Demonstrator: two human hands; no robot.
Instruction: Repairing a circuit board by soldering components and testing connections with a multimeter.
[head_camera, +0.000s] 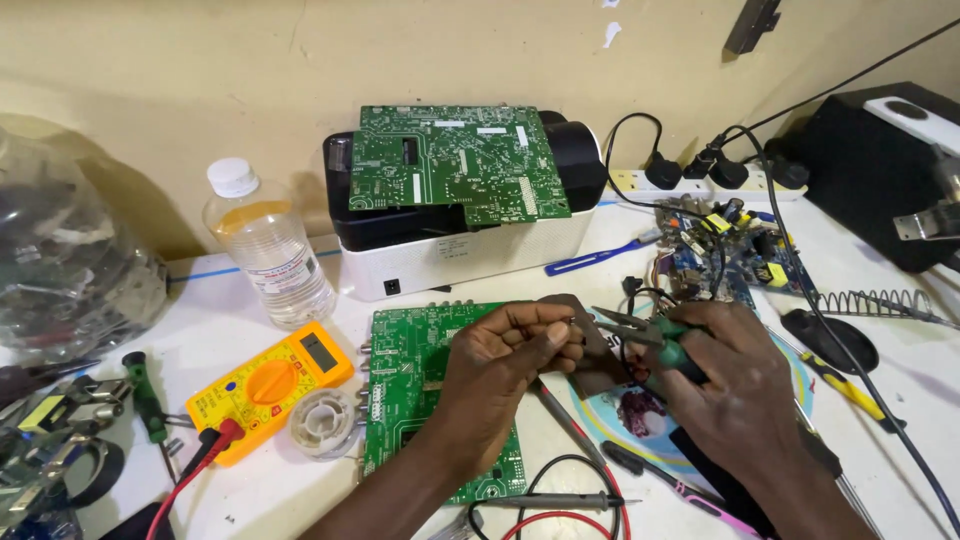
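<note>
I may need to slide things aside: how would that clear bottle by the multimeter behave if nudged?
The bottle stands tall and narrow, so a push near its white cap would probably tip it. It looks mostly full of clear liquid, so likely heavy for its size. If it falls, its round body could roll toward the multimeter.
</note>
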